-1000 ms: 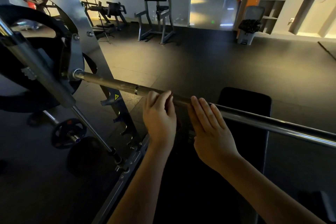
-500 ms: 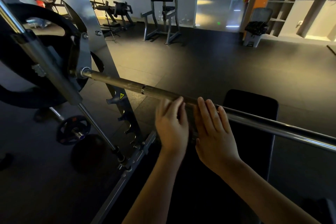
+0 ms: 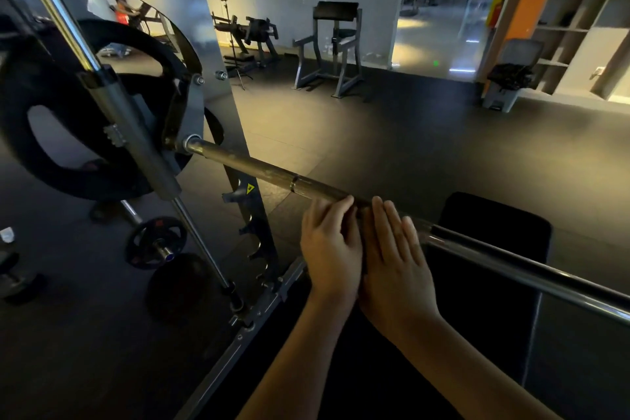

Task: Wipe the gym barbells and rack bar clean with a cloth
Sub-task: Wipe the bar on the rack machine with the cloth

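Fingers [image 3: 342, 211] of the left hand [image 3: 330, 252]: close together, nearly straight, tips laid on the near side of the rack bar [image 3: 245, 167]. Fingers [image 3: 387, 218] of the right hand [image 3: 397, 273]: straight, slightly spread, lying flat across the top of the same bar. Neither hand is closed round it. The two hands sit side by side, touching along their inner edges. What lies in the dark strip between and under them cannot be told.

Bar: runs from the sliding carriage [image 3: 180, 119] at upper left down towards the lower right edge, crossing above a black pad [image 3: 494, 225]. Left of the hands its surface is dull, grey-brown and blotchy, with a collar ring [image 3: 295, 186] just beside the left fingertips. Right of the hands it is bright, polished and reflective.

Markings: a yellow triangular warning sticker [image 3: 250, 188] on the rack upright [image 3: 259, 235], symbol too small to read. A small plate [image 3: 155, 242] low on the left bears red marks, not legible.

Surroundings: a large black weight plate [image 3: 51, 153] behind the chrome guide rod [image 3: 54, 14]; dark rubber floor [image 3: 409, 147].
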